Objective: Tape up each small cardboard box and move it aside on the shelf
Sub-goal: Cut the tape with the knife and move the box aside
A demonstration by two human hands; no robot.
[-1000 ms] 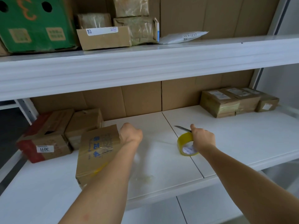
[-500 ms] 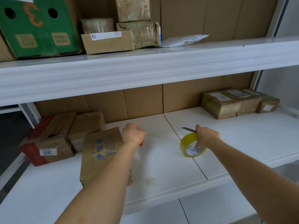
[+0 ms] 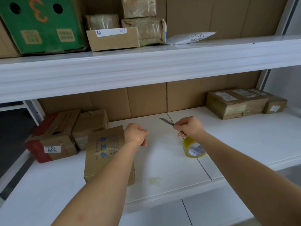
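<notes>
Right hand [image 3: 189,127] has come up off the tape roll [image 3: 193,148] since half a second ago, so the yellow roll now sits on its own on the white shelf [image 3: 162,160], just below and in front of that hand. Fingers are pinched round a box cutter [image 3: 166,121], blade pointing away to the left.

Nearest thing is the small cardboard box [image 3: 104,149] with blue print, partly hidden under the left forearm. Left hand [image 3: 136,134] is curled into a fist just off the box's far right corner (can't tell if it's gripping anything, nothing shows in it).

Further back on the left are 2 more boxes side by side, a red-edged one [image 3: 52,139] labelled 3011 and a plain brown one [image 3: 89,124]. Far right at the back wall: 3 taped parcels [image 3: 228,103] in a row, touching.

Upper shelf holds a green carton [image 3: 42,25], an open-topped brown box [image 3: 114,39] with wrapped parcels behind it, and a white mailer bag [image 3: 192,37].
</notes>
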